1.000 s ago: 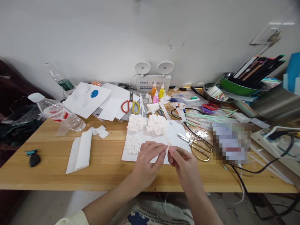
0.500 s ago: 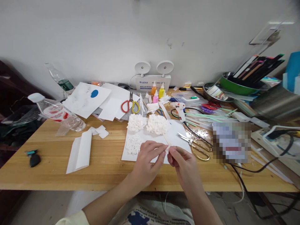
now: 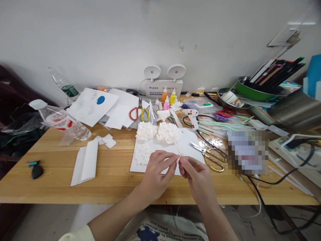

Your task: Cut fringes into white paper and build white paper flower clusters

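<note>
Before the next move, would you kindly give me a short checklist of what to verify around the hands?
1. Both hands at the piece: ok; the left hand and right hand meet at the thin pale stick.
2. Firm grip: cannot tell; the fingertips hide the stick's near end.
3. Lower white cluster untouched: cannot tell; the left hand partly covers it in this view.
4. Gold-handled scissors near: ok; they lie just beyond the right hand.
5. Black cord well away from the scissors: not ok; it runs close by their handles.
6. Glue gun cool: cannot tell; nothing visible shows its temperature.
</note>
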Motion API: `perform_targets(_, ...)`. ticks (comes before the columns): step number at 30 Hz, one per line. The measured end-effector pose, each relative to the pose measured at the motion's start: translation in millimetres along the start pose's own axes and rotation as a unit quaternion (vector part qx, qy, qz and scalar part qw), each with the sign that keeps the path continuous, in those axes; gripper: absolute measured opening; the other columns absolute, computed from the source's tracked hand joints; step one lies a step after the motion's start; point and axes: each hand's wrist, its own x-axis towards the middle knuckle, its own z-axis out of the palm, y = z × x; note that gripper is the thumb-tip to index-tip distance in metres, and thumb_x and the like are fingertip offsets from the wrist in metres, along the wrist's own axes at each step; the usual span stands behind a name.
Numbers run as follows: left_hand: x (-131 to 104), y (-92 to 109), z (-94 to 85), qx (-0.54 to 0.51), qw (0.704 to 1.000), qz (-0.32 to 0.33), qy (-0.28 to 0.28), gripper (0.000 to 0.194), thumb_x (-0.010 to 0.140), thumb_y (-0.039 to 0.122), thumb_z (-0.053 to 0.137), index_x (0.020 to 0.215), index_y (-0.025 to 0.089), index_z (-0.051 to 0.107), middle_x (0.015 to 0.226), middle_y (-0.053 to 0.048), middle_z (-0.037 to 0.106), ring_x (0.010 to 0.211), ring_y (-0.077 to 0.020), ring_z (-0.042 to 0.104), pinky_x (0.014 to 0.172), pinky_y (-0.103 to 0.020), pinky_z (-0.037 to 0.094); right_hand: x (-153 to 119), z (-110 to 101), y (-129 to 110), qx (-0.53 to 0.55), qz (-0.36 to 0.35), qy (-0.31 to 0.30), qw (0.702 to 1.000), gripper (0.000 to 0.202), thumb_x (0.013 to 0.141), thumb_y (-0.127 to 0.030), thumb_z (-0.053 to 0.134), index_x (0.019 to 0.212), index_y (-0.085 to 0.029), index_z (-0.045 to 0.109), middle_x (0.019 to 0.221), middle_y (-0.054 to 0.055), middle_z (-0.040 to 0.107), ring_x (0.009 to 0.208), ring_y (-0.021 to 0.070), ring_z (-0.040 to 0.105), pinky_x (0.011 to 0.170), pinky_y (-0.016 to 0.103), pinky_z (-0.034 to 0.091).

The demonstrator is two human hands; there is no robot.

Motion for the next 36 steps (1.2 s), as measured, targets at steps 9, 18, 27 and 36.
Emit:
perform_targets(9,0.1,-0.1,-1.1,0.036,0.999,0.015,-0.001,0.023,0.082,0.012,0.049,0.1,0.019,0.061,0.094,-0.005,0.066,0.086,-0.0165,0.054,0.076,-0.034,0.043,0.2,0.3,-1.5,-0.021,-0.002,0.003,1.0,0.023,0.072,-0.036,0.065,0.06,-0.017,0.061,0.051,-0.003,0.044,0.05,0.0081,0.034,0.046,0.022,0.028)
perform_targets(18,1.1,-0.4,-1.8,0.034,0.999,0.022,-0.01,0.024,0.081,0.011,0.05,0.102,0.018,0.06,0.093,-0.004,0.066,0.088,-0.0158,0.053,0.077,-0.033,0.043,0.4,1.9,-2.7,-0.013,0.008,0.012,1.0,0.023,0.07,-0.036,0.066,0.059,-0.017,0.061,0.049,-0.003,0.045,0.049,0.0083,0.035,0.045,0.022,0.027)
perform_targets(27,0.4,-2.3,-1.2,0.024,1.0,0.018,-0.01,0.026,0.081,0.011,0.05,0.104,0.019,0.06,0.095,-0.005,0.065,0.088,-0.0162,0.053,0.078,-0.034,0.044,0.5,2.0,-1.6,-0.011,0.0,-0.002,1.0,0.024,0.072,-0.037,0.065,0.06,-0.016,0.061,0.05,-0.002,0.046,0.049,0.0082,0.035,0.045,0.022,0.027)
perform_targets(36,0.6,-3.2,-1.5,0.025,1.0,0.013,-0.013,0.026,0.082,0.012,0.049,0.104,0.02,0.06,0.095,-0.005,0.065,0.088,-0.0166,0.053,0.078,-0.034,0.044,0.3,2.3,-2.3,-0.038,0.0,-0.01,0.999,0.025,0.074,-0.039,0.063,0.064,-0.017,0.062,0.051,-0.003,0.044,0.049,0.0089,0.034,0.045,0.023,0.026)
